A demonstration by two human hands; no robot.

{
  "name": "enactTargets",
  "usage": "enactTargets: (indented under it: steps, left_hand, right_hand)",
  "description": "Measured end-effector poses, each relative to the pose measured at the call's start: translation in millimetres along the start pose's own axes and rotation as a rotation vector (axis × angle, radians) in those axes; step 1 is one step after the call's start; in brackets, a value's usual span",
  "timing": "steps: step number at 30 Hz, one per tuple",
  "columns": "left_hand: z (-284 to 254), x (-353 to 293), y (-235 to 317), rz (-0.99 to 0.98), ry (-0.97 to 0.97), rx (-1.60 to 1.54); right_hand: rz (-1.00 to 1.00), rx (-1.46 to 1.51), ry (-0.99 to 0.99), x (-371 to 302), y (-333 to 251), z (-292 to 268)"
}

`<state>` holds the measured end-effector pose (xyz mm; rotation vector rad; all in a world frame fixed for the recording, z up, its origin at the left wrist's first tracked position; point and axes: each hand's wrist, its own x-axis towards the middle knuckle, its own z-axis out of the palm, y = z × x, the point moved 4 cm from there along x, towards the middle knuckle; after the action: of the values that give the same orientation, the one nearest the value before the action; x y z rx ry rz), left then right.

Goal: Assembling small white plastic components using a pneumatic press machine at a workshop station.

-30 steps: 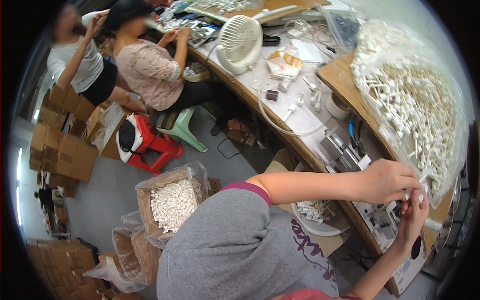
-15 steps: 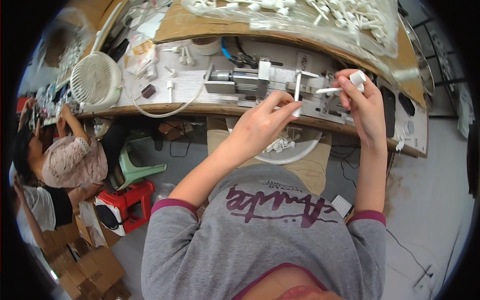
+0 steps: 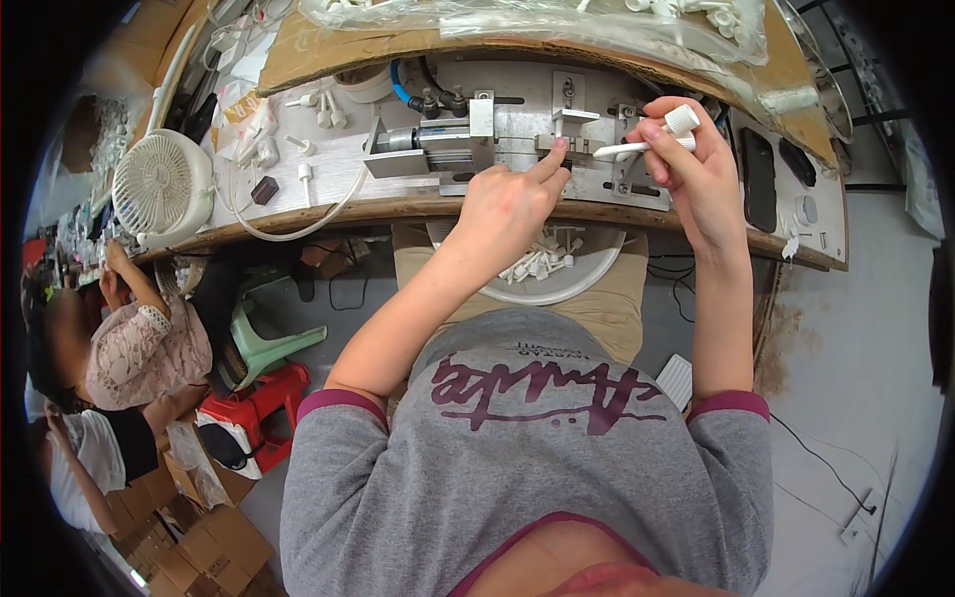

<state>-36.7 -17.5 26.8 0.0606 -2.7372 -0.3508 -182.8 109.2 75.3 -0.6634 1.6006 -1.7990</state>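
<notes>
In the middle of the bench is a metal clamping fixture [image 3: 542, 149] with a cylinder unit [image 3: 428, 144] at its left. My left hand [image 3: 507, 204] reaches over its front edge, index and middle fingers stretched out with the fingertips at the fixture beside a small white upright piece. Whether a stick lies under those fingertips is hidden. At the fixture's right end, my right hand [image 3: 701, 169] is closed on a white capped stick [image 3: 622, 150], its thin end pointing left. A ribbed white cap [image 3: 682, 120] shows above the fingers; whether it belongs to the same stick I cannot tell.
A basin [image 3: 542, 293] of white capped sticks rests on my lap. Cardboard [image 3: 398, 45] with bagged white parts lies behind the fixture. A white fan [image 3: 162, 186], a looped hose [image 3: 284, 237] and loose sticks are left; a phone [image 3: 759, 179] is right. Co-workers sit far left.
My left hand held a white stick upright before the fixture; now its fingers extend onto the fixture and that stick no longer shows. My right hand still holds its stick. The whole view has shifted.
</notes>
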Motion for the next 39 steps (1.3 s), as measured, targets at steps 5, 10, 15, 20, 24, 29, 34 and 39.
enactTargets:
  steps: [5, 10, 15, 20, 24, 29, 34, 39]
  left_hand:
    - [-2, 0, -1, -0.043, -0.026, -0.062]
    - [-30, 4, 4, -0.155, 0.266, -0.537]
    - [-41, -1, 13, 0.025, 0.238, -0.642]
    - [-60, -2, 8, -0.139, 0.379, -0.584]
    - [-44, 1, 11, -0.383, 0.255, -1.097]
    - [-42, 2, 9, -0.361, 0.214, -1.113]
    - [-25, -13, 4, -0.238, 0.217, -0.798]
    - [-1, -18, 2, -0.087, 0.239, -0.276]
  right_hand:
    - [0.009, 0.12, -0.046, 4, 9, 2]
    - [0.048, 0.135, -0.078, 7, 16, 6]
    - [0.151, 0.135, -0.195, 3, 16, 29]
    - [-0.146, -0.186, -0.09, 5, 6, 25]
    - [-0.833, -0.917, -0.004, -23, 2, 52]
    - [-0.95, -0.923, -0.116, -30, 8, 54]
    - [-0.951, -0.942, -0.035, -24, 11, 41]
    - [-0.512, -0.75, 0.233, -20, 3, -2]
